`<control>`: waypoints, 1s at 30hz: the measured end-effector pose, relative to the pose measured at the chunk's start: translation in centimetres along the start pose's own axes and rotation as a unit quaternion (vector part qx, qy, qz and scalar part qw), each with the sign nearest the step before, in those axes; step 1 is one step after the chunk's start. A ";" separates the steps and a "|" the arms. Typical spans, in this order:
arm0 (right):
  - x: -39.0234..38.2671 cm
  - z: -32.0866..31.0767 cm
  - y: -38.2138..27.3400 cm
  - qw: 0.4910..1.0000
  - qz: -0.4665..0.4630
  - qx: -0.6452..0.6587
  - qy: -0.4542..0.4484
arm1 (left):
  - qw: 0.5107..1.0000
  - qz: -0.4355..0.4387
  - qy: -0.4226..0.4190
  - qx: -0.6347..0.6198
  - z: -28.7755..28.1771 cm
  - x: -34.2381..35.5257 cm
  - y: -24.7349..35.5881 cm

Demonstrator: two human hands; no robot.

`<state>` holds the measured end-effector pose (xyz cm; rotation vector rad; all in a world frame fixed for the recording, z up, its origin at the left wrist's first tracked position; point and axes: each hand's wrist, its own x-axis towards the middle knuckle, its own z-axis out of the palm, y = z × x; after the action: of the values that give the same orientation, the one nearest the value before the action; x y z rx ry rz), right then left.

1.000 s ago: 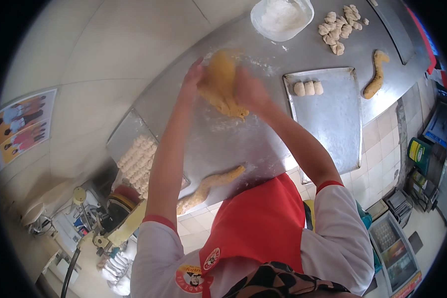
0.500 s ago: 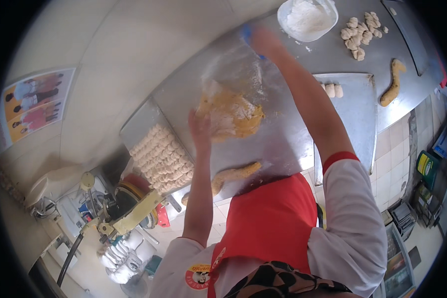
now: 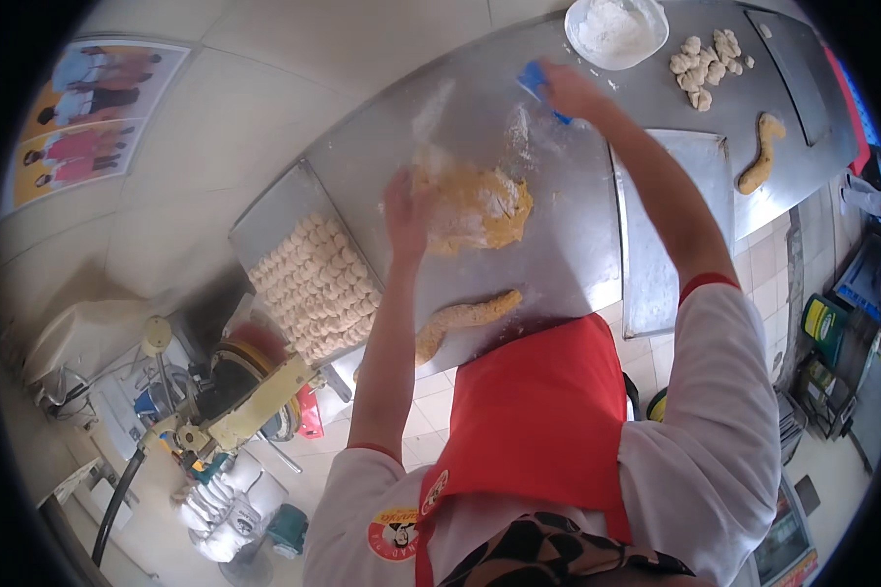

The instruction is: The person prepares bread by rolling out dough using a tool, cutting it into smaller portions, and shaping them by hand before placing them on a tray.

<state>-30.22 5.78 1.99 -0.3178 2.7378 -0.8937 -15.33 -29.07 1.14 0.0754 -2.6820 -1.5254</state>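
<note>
While right hand (image 3: 572,92) grips blue tool (image 3: 532,79), left hand (image 3: 408,215) touches dough (image 3: 480,207), grip unclear; floury metal table (image 3: 558,269) by wall (image 3: 274,88).

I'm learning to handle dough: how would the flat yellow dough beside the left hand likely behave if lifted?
The yellow dough would probably sag and stretch, since it lies spread in a soft-looking, ragged-edged mass on the metal table. Its bare patches may feel tacky, while the white powder dusted over it could make other parts more slippery.
</note>
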 end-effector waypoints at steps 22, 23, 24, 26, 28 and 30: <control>-16.2 15.8 -7.1 0.981 0.123 0.122 0.084 | 0.967 -0.122 -0.201 -0.101 3.3 3.3 2.3; -16.0 15.0 -8.8 0.987 0.076 0.132 0.041 | 0.972 -0.111 -0.189 -0.086 2.5 4.1 1.7; -16.7 13.8 -10.0 0.986 0.083 0.142 0.023 | 0.959 -0.128 -0.205 -0.149 0.4 4.3 1.1; -19.0 10.8 -10.3 0.983 0.101 0.156 -0.014 | 0.916 -0.159 -0.238 -0.279 -4.3 1.5 0.9; -22.4 9.2 -5.6 0.975 0.159 0.154 0.029 | 0.956 -0.036 -0.261 -0.127 -4.2 -2.1 2.7; -25.0 7.2 -1.9 0.973 0.198 0.110 -0.036 | 0.953 0.174 -0.242 0.044 -4.0 -5.2 4.6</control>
<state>-4.13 7.29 1.52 0.2266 2.4724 -1.0303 -9.94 -29.81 7.04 -0.8269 -2.8900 -1.4583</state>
